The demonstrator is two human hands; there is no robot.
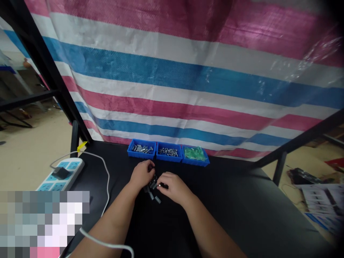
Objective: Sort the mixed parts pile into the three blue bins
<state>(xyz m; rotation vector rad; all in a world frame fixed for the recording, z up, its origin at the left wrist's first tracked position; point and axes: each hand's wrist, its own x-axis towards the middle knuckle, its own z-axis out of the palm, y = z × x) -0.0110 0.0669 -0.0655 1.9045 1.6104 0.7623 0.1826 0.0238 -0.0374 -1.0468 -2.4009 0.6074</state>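
Several small grey metal cylinders (158,200) lie in a loose pile on the black tabletop (166,229) between my hands. My left hand (142,175) is over the far left side of the pile, its fingers curled together; whatever they hold is hidden. On the right of the pile, my right hand (173,187) pinches thumb and fingers together, with a tiny shiny spot at the tips too small to name. Beyond my hands stand a blue bin of metal cylinders (142,155), a blue bin of small metal parts (168,158) and a blue bin with green pieces in clear plastic (195,162).
A white power strip (76,170) with a black plug (61,173) is at the left, its pale cable (108,179) running across the tabletop. A striped plastic sheet (172,79) hangs behind the bins. Black frame bars (60,86) flank the table.
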